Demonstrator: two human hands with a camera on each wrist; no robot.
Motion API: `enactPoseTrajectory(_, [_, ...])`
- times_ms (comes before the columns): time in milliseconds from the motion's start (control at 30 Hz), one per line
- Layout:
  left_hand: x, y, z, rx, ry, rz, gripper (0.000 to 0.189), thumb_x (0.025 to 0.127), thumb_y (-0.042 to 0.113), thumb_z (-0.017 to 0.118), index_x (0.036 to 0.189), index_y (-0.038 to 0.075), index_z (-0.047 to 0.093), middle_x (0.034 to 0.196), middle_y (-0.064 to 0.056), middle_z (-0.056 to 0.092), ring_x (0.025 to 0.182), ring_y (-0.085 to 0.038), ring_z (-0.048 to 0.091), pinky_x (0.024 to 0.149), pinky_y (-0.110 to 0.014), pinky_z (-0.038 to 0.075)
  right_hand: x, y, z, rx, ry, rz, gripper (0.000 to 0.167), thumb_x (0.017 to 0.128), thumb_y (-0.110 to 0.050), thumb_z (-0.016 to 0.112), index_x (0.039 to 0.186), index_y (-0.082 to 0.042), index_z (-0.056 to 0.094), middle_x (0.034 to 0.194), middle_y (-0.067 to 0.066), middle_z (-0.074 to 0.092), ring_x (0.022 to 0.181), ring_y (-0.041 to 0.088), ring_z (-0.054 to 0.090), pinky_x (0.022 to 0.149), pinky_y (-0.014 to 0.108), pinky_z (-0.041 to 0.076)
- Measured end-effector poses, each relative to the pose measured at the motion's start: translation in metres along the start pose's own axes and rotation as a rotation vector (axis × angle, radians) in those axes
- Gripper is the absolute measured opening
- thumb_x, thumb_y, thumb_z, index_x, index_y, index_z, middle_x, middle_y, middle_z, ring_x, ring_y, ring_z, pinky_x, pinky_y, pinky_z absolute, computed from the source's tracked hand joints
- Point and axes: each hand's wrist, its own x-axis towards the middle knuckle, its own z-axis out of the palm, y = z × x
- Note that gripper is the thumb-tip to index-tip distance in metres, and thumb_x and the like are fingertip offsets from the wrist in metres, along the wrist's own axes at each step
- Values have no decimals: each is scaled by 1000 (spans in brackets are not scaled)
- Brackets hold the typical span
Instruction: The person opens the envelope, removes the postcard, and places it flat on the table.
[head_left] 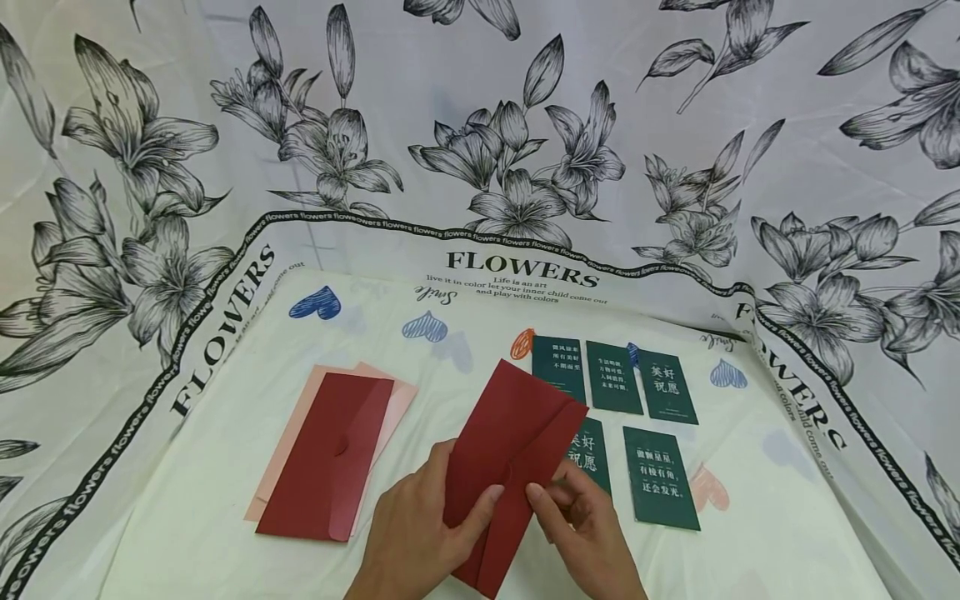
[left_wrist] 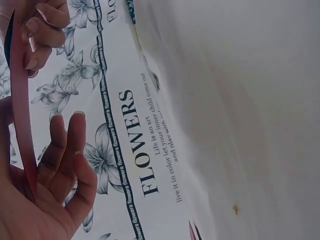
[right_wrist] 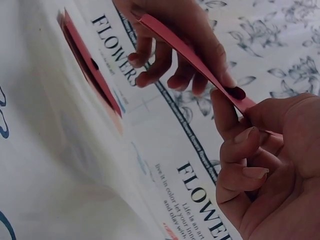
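Note:
Both hands hold a dark red envelope (head_left: 517, 425) above the table, tilted, with its flap side up. My left hand (head_left: 423, 521) grips its left long edge, thumb on the face and fingers behind. My right hand (head_left: 588, 525) pinches the right edge at the flap between thumb and index finger. In the left wrist view the envelope (left_wrist: 22, 110) shows edge-on, with a dark gap near its upper end. From the right wrist view, the right thumb and fingers close on the envelope (right_wrist: 192, 57), the other fingers curled loosely.
At the left lies another red envelope (head_left: 337, 450) on top of pink envelopes (head_left: 288, 450). Several dark green cards with white writing, including one (head_left: 662, 477) at the right, lie in two rows. White flower-printed cloth (head_left: 517, 125) hangs around the table's back and sides.

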Motion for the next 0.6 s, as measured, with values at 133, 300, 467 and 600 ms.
enactPoseTrajectory(133, [0, 2, -2, -43, -32, -69, 64, 92, 65, 74, 135, 21, 58, 97, 17, 71, 77, 7, 64, 62, -21, 54, 1, -1, 0, -25, 0, 14, 17, 106, -23, 68, 121, -16, 66, 79, 21, 67, 60, 12, 54, 52, 28, 49])
enactPoseTrajectory(300, [2, 3, -5, -179, -119, -223, 61, 90, 70, 72, 132, 27, 55, 100, 20, 70, 83, 4, 66, 68, -24, 56, 3, -4, 4, -50, 4, 21, 19, 105, -27, 69, 122, -18, 67, 98, 7, 78, 73, 18, 69, 63, 31, 56])
enactPoseTrajectory(467, [5, 0, -11, -385, -190, -377, 57, 89, 63, 78, 128, 29, 55, 108, 16, 71, 92, -5, 69, 74, -27, 58, 5, -6, 9, -79, -7, -2, 24, 104, -33, 71, 125, -22, 68, 120, -5, 77, 94, 21, 78, 78, 37, 62])
enactPoseTrajectory(600, [6, -1, -15, -452, -216, -411, 55, 90, 59, 80, 126, 25, 56, 108, 10, 71, 94, -11, 69, 74, -30, 58, 6, -6, 11, -103, -23, -16, 23, 105, -33, 69, 123, -20, 67, 116, -4, 78, 90, 21, 77, 76, 35, 62])
